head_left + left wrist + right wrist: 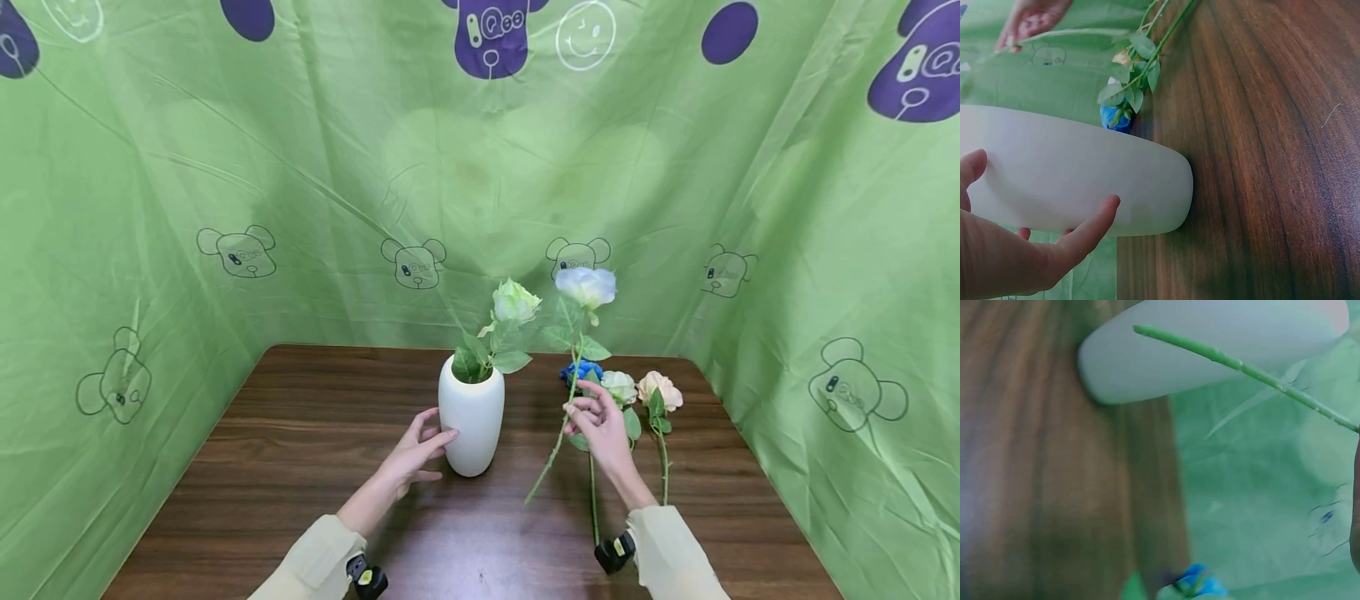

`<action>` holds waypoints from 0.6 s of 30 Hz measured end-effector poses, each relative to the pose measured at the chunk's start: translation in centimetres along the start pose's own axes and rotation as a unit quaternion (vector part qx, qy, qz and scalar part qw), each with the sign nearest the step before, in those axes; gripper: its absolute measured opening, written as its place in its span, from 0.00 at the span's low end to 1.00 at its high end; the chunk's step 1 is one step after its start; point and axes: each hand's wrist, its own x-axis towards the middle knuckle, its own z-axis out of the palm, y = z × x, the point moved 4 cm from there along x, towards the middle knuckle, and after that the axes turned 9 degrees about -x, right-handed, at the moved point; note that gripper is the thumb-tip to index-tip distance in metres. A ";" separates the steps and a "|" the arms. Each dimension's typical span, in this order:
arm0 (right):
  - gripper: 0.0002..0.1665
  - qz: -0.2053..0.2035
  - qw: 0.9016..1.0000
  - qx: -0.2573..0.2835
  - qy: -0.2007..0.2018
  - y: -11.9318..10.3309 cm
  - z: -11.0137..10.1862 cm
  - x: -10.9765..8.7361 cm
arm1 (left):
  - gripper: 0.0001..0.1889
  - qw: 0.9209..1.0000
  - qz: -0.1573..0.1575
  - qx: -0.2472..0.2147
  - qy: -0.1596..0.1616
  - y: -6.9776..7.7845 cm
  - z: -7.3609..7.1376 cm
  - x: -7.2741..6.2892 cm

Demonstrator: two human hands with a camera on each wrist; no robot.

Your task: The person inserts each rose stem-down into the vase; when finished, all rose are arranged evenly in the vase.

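Note:
A white vase (471, 425) stands upright on the table, with one pale green rose (516, 302) leaning out of its mouth. My left hand (414, 450) holds the vase at its left side, the thumb on the front and other fingers partly hidden behind it. To the right of the vase, my right hand (602, 427) pinches the green stem of a pale blue-white rose (587, 286). That rose is held tilted, bloom up, its bare stem end (1172, 339) pointing down toward the vase and overlapping it in the right wrist view.
Beyond my right hand lie a blue rose (583, 373), a whitish rose (619, 387) and a peach rose (660, 390), stems toward me. The dark wooden table (300, 467) is enclosed by green printed cloth (337, 167) at the back and sides.

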 end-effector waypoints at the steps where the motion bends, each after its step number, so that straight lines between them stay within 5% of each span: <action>1: 0.25 -0.014 1.000 0.005 0.011 -0.7 0.0 0.2 | 0.42 1.000 0.001 0.003 0.000 0.0 0.0 0.0; 8: 0.23 -0.087 0.991 0.065 0.072 -6.0 0.3 1.7 | 0.38 1.000 0.008 -0.007 0.006 0.4 0.2 -0.3; 13: 0.24 -0.070 0.982 0.141 0.107 -8.9 1.3 3.0 | 0.38 1.000 0.004 -0.008 0.010 0.4 0.2 -0.3; 18: 0.24 -0.067 0.959 0.214 0.171 -10.8 2.0 4.0 | 0.38 1.000 0.002 -0.008 0.011 0.4 0.1 -0.4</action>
